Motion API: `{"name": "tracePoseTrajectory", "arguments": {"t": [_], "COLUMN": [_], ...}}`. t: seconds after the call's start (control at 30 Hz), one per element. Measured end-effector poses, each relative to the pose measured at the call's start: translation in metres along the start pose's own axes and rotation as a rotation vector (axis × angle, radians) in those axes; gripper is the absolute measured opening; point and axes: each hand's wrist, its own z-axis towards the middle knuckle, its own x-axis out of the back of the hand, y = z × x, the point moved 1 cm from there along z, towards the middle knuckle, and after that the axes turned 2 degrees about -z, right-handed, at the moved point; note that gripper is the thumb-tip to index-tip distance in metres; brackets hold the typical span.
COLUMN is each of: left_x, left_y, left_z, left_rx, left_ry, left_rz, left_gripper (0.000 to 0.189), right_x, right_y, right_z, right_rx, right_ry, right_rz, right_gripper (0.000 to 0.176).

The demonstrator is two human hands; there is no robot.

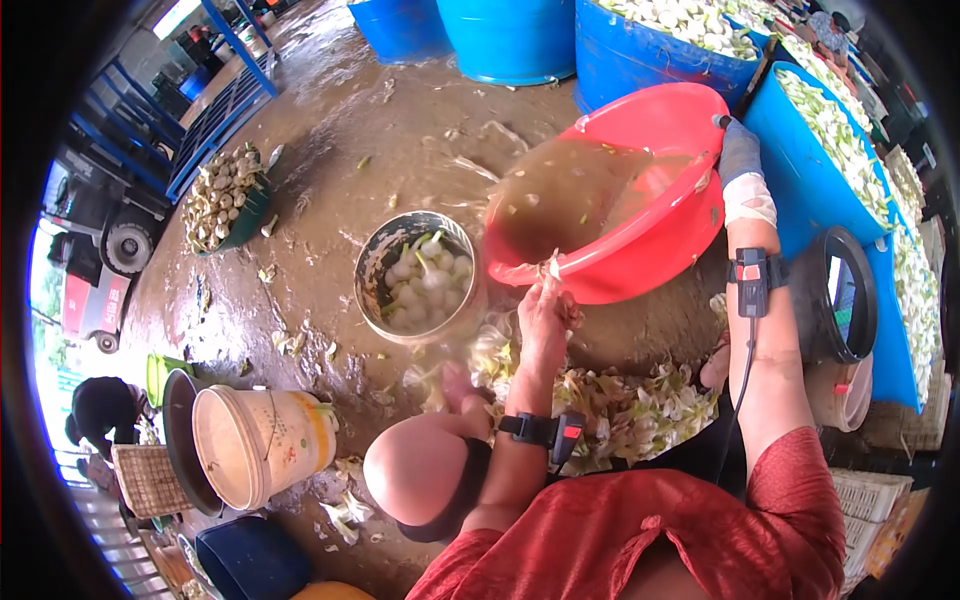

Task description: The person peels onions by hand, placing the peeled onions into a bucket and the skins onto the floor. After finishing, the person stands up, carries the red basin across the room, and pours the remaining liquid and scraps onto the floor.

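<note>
A red plastic basin (650, 250) holds murky brown water and is tipped toward a round metal bucket (372, 262) full of white peeled bulbs. My left hand (545, 312) grips the basin's near rim, with a scrap of peel at its fingers. My right hand (741, 160), in a grey glove with a white wrap at the wrist, holds the basin's far right rim. Both wrists carry black strapped devices. A heap of pale green peelings (630, 410) lies on the wet floor below my arms.
Blue tubs (640, 55) heaped with white bulbs stand at the back and right. A black bucket (835, 295) is beside my right arm. A white bucket (262, 442) lies on its side at left. Unpeeled bulbs (222, 200) fill a green tray. Another person (100, 410) crouches far left.
</note>
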Motion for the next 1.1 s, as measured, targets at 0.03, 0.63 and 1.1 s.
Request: {"name": "tracePoseTrajectory", "arguments": {"t": [0.03, 0.63, 1.1], "left_x": [0.002, -0.001, -0.132], "left_y": [-0.002, -0.071, 0.032], "left_z": [0.0, -0.062, -0.097], "left_rx": [-0.002, 0.019, -0.101], "left_ry": [0.001, -0.566, -1.264], "left_rz": [0.0, 2.155, 1.698], "left_gripper": [0.024, 0.063, 0.038], "right_x": [-0.002, -0.006, 0.108], "right_y": [0.0, 0.007, 0.065], "right_z": [0.003, 0.008, 0.05], "right_rx": [0.0, 0.236, 0.096], "right_ry": [-0.002, 0.099, -0.113], "right_rz": [0.001, -0.664, -0.758], "right_gripper": [0.035, 0.046, 0.044]}}
